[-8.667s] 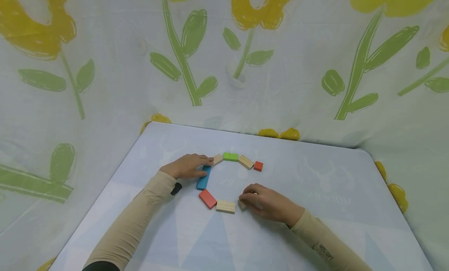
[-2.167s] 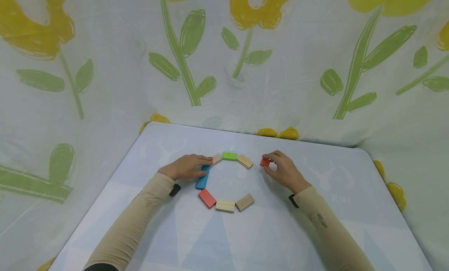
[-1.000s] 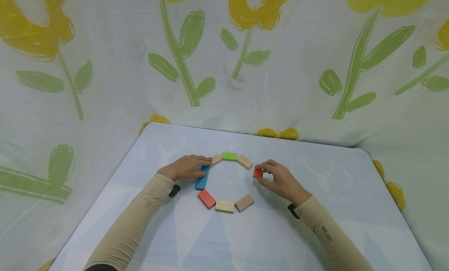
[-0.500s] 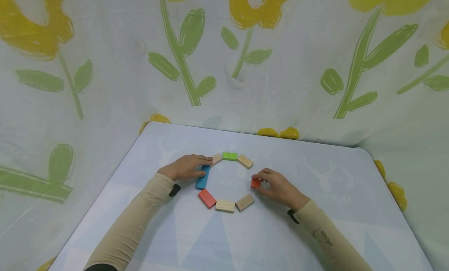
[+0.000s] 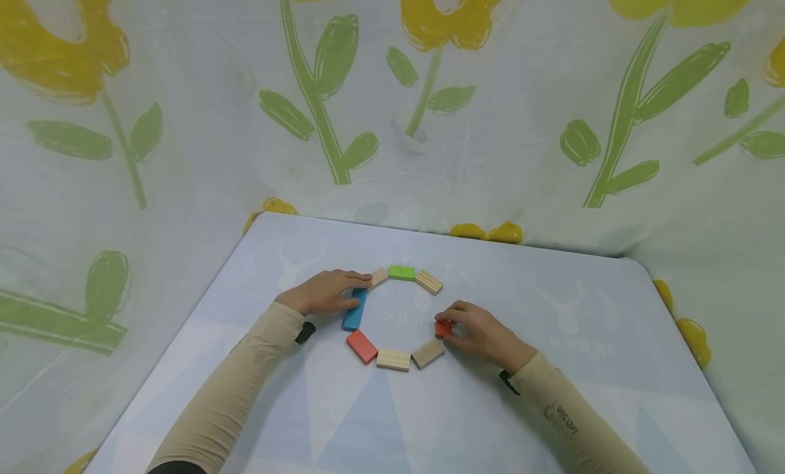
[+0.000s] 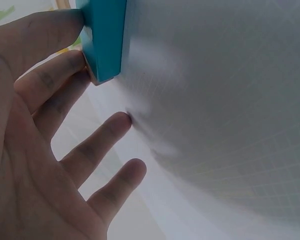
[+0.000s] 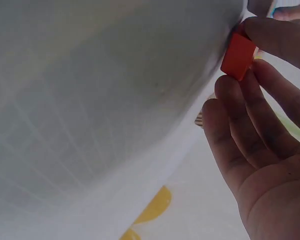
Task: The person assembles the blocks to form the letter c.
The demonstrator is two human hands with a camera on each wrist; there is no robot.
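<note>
My right hand (image 5: pixel 481 332) pinches a small red block (image 5: pixel 442 329) between thumb and fingers, right at the corner of a brown wooden block (image 5: pixel 428 354). In the right wrist view, the red block (image 7: pixel 238 57) is held at the fingertips, close to the tabletop. My left hand (image 5: pixel 321 292) touches a long blue block (image 5: pixel 353 318) with thumb and fingers fairly straight, its fingertips also at a pale wooden block (image 5: pixel 379 278). The left wrist view shows the thumb against the side of the blue block (image 6: pixel 107 37), the other fingers spread.
Blocks lie flat in a ring with a gap at right: a green block (image 5: pixel 402 273), a striped wooden block (image 5: pixel 428 282), a larger red block (image 5: pixel 362 346) and a light wooden block (image 5: pixel 394 360). The white table (image 5: pixel 540 419) backs onto a flower-printed cloth (image 5: pixel 490 120).
My right hand earlier let go of the brown block, then took the small red block from beside the striped one and brought it nearer, up to the brown block. The left hand has stayed put.
</note>
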